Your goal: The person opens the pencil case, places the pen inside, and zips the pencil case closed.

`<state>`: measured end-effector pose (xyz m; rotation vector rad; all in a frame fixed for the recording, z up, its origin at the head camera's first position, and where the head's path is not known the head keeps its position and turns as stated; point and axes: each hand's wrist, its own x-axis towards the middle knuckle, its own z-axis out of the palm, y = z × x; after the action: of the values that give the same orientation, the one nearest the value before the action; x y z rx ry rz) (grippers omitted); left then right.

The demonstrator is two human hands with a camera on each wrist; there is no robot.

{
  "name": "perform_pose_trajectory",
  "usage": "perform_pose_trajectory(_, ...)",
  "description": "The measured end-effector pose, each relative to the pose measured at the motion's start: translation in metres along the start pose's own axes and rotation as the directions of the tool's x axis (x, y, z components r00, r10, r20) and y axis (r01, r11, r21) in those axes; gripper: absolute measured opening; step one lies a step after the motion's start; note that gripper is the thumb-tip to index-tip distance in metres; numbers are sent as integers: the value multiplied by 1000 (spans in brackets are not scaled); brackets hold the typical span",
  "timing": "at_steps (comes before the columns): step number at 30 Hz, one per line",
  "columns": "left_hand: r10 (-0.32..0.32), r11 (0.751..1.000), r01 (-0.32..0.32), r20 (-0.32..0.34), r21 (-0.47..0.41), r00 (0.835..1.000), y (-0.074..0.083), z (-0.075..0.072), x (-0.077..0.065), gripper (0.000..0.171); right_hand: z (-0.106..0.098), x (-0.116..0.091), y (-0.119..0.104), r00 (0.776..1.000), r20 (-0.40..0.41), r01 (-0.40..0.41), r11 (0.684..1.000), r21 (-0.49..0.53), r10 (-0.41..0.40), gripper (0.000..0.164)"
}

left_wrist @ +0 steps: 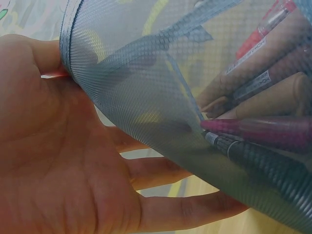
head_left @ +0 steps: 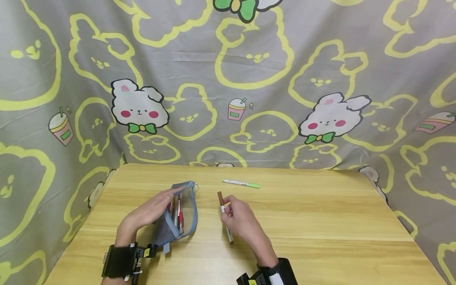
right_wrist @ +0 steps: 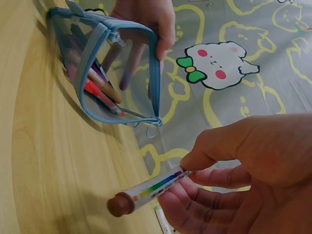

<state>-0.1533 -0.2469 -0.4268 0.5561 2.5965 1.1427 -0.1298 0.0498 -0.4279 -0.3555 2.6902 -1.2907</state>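
A blue mesh pencil case (head_left: 195,219) stands on the table with its zipped mouth spread apart. My left hand (head_left: 149,210) holds its upper edge, thumb at the zip and the other fingers stretched along the outside of the mesh (left_wrist: 146,87). Several pens lie inside, among them a red one (right_wrist: 100,92) and a magenta one (left_wrist: 263,131). To the right of the case, my right hand (head_left: 240,217) pinches a brown marker (head_left: 220,198) between thumb and fingers. This marker has a white barrel with a rainbow print (right_wrist: 161,186) and is held aslant over the table.
Farther back on the wooden table (head_left: 320,209) lies a green-capped marker (head_left: 242,183). A grey curtain (head_left: 199,67) with yellow bear outlines and white rabbits hangs behind the table and along both sides. Both wrists wear black camera straps (head_left: 119,261).
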Motion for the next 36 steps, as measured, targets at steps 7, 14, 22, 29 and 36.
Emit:
perform_pose_trajectory(7,-3,1000,3,-2,-6,1000,1,0,0,53,5,3,0,997,-69,29,1000,1,-29,36)
perform_pose_trajectory(14,12,1000,-12,0,-12,1000,-1,2,1,53,14,6,0,998,-55,-18,997,69,22,31)
perform_pose_trajectory(22,4,1000,-3,-5,8,1000,-2,1,3,53,23,10,-5,997,-78,20,1000,18,-18,33)
perform_pose_trajectory(29,-16,1000,16,-7,10,1000,0,1,5,52,30,14,-15,998,-66,27,999,40,-24,30)
perform_pose_trajectory(36,-9,1000,9,-8,4,1000,2,2,3,52,44,21,-27,999,-52,-5,998,58,8,23)
